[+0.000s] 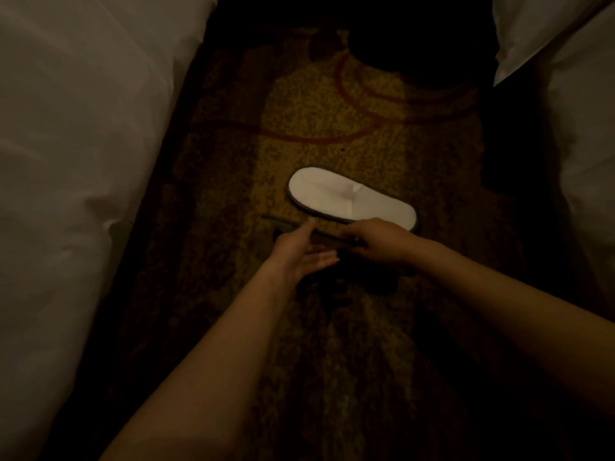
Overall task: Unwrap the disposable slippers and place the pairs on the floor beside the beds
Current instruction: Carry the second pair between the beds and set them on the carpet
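One white disposable slipper (pixel 332 194) with a dark rim lies flat on the patterned carpet (pixel 332 121) between the two beds, its open side up. Just in front of it a second slipper (pixel 283 221) shows only as a thin dark edge, tilted on its side. My right hand (pixel 379 241) is closed on the right end of this second slipper. At its middle, my left hand (pixel 299 251) has its palm open and a fingertip touching the slipper's edge. No wrapper is visible in the dim light.
A bed with white linen (pixel 66 161) fills the left side, and another white bed (pixel 582 161) runs along the right. A dark round object (pixel 416 44) sits on the carpet at the far end of the aisle. The room is very dim.
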Motion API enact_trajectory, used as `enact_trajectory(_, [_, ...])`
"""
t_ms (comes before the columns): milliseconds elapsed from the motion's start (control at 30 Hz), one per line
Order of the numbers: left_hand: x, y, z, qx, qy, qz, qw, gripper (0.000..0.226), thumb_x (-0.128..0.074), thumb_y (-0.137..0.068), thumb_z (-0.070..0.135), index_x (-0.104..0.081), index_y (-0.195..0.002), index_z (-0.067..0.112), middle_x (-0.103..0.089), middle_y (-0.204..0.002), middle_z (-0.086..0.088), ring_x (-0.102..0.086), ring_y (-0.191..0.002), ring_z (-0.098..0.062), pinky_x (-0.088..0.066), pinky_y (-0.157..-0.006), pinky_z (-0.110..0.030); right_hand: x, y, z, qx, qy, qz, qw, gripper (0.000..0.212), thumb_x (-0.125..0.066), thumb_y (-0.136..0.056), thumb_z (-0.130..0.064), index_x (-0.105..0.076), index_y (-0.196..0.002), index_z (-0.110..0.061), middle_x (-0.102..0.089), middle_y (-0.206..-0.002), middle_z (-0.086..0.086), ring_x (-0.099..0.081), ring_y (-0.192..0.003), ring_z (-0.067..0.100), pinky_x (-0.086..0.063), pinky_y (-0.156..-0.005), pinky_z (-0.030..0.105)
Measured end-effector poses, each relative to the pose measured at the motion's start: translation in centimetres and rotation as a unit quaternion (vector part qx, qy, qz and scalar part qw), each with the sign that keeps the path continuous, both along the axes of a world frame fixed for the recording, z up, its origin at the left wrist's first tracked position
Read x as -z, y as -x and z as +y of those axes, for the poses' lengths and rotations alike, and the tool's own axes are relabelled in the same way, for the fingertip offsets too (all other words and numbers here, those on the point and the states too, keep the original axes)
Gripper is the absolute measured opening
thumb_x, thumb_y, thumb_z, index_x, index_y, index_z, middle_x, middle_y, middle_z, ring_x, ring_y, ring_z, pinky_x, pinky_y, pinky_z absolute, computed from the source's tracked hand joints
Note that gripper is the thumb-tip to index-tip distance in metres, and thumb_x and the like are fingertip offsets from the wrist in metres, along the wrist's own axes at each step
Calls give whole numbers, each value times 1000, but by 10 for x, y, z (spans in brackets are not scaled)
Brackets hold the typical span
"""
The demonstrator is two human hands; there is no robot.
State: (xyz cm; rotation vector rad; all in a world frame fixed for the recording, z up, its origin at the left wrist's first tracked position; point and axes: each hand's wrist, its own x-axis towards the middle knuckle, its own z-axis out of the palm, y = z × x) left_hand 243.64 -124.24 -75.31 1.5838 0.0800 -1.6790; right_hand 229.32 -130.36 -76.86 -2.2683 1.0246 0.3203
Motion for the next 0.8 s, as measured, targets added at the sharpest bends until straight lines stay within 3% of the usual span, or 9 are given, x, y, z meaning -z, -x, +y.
enact_trajectory(67, [4,-7,-4,15,-5,-125,992,57,-53,-91,40,-37,-138,11,-51,-128,-17,-60,-99,-31,-59,-63,-38,2,8,-2,61,1,-16,998,42,-53,-90,-18,-50,-132,-14,-56,-133,12,-52,-119,28,-41,-95,33])
enact_trajectory(133, [12,-22,-5,38,-12,-297,954,66,-56,-89,42,-28,-144,18,-35,-146,-14,-46,-124,-36,-52,-92,-46,3,14,-6,87,-53,-4,995,44,-53,-90,-15,-47,-134,-13,-50,-139,10,-48,-124,26,-37,-100,31])
enact_trajectory(200, [21,-35,0,117,-16,-405,907,65,-54,-90,41,-26,-146,23,-23,-152,-14,-31,-136,-37,-35,-110,-47,7,19,-5,94,-135,18,986,43,-53,-90,-16,-47,-133,-14,-48,-140,8,-47,-124,24,-37,-99,31])
enact_trajectory(267, [33,-40,10,207,-3,-418,885,55,-50,-93,35,-34,-144,21,-27,-152,-13,-30,-136,-36,-31,-113,-45,14,21,4,102,-175,26,979,40,-53,-90,-18,-50,-130,-15,-49,-136,9,-49,-121,25,-39,-96,32])
enact_trajectory(433, [58,-34,26,311,-10,-464,829,48,-47,-92,12,-42,-140,20,-32,-147,-16,-30,-136,-37,-32,-111,-43,46,25,22,146,-67,25,987,39,-59,-86,-21,-51,-123,-9,-52,-130,15,-51,-115,28,-42,-91,33])
enact_trajectory(633, [72,-31,32,330,-18,-491,806,47,-46,-92,12,-44,-139,21,-27,-148,-16,-29,-135,-38,-30,-113,-44,63,43,45,9,83,93,992,95,-68,-68,-60,-28,-140,-12,-37,-135,15,-36,-123,32,-35,-102,40])
enact_trajectory(700, [73,-30,33,335,-13,-499,799,46,-46,-92,13,-45,-138,21,-27,-147,-16,-29,-135,-38,-31,-113,-44,69,48,56,-41,130,118,984,108,-66,-66,-64,-17,-145,-10,-31,-141,16,-33,-126,32,-32,-105,41])
enact_trajectory(800, [75,-29,31,339,-21,-505,793,47,-46,-91,13,-44,-138,20,-26,-148,-15,-25,-137,-36,-31,-112,-45,73,50,62,-58,146,118,981,111,-65,-69,-62,-8,-147,-7,-24,-146,18,-28,-130,33,-25,-110,40])
